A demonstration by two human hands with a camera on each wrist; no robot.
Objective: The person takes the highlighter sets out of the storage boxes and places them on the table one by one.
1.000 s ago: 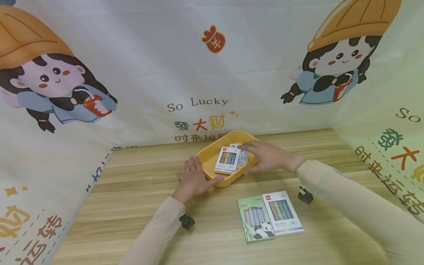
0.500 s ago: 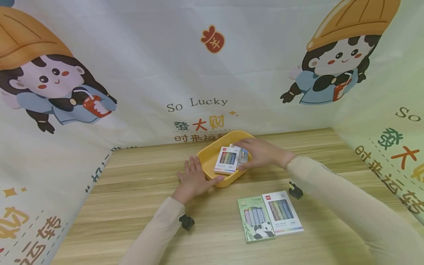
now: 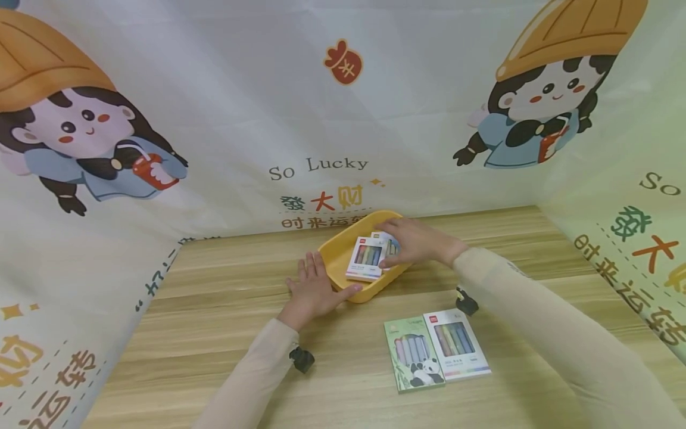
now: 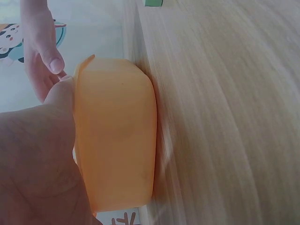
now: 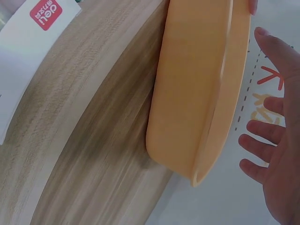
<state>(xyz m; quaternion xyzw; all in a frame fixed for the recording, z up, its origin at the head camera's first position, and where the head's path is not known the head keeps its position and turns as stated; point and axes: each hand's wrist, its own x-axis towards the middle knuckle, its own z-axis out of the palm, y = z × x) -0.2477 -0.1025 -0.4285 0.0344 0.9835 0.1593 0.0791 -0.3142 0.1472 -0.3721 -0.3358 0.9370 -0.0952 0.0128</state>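
Note:
A yellow plastic basket stands near the back of the table. My left hand lies against its left side with the fingers straight and the thumb over the near rim. Inside the basket a white box of crayon-like sticks partly overlaps a second box. My right hand hovers over the basket's right side, thumb and fingertips about the second box and partly hiding it. The right wrist view shows that hand with spread, slightly bent fingers above the rim and nothing visible in them.
In front of the basket, a green panda box of sticks and a white box of sticks lie side by side on the wooden table. A printed cloth hangs right behind the basket and along both sides.
My right hand has shifted left over the basket, from its right rim to the second box. The left hand, the basket and the two boxes in front keep their places.

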